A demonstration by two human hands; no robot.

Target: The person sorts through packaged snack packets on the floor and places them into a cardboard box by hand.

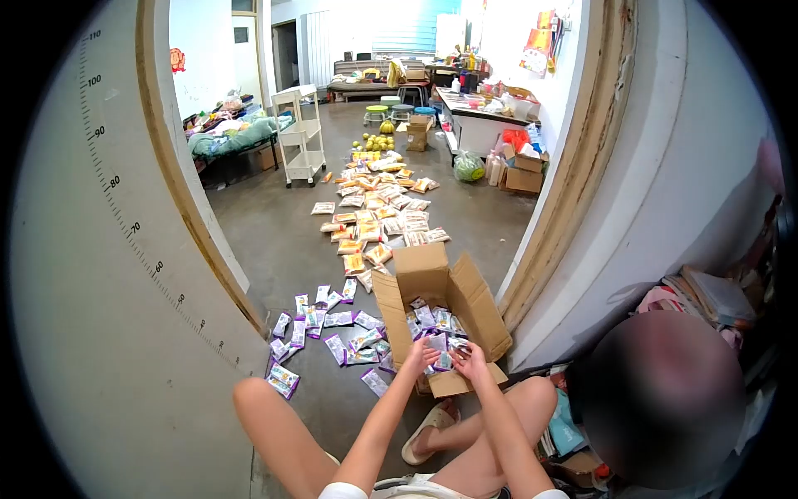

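Observation:
My left hand (423, 355) and my right hand (470, 363) are over the near side of an open cardboard box (477, 312). Between them is a small white-and-purple packet (440, 358), with the fingers of both hands curved against its sides. More white-and-purple packets (426, 317) lie loose inside the box, partly hidden by its walls and my hands. Left of the box, several packets of the same kind (339, 318) are scattered on the floor.
Beyond the box lies a long spread of white-and-orange bags (369, 233), then yellow-green round fruit (378, 143). A white trolley (302, 154) stands left of these. A door frame (573, 158) borders the right. Piled belongings (565, 424) sit beside my right knee.

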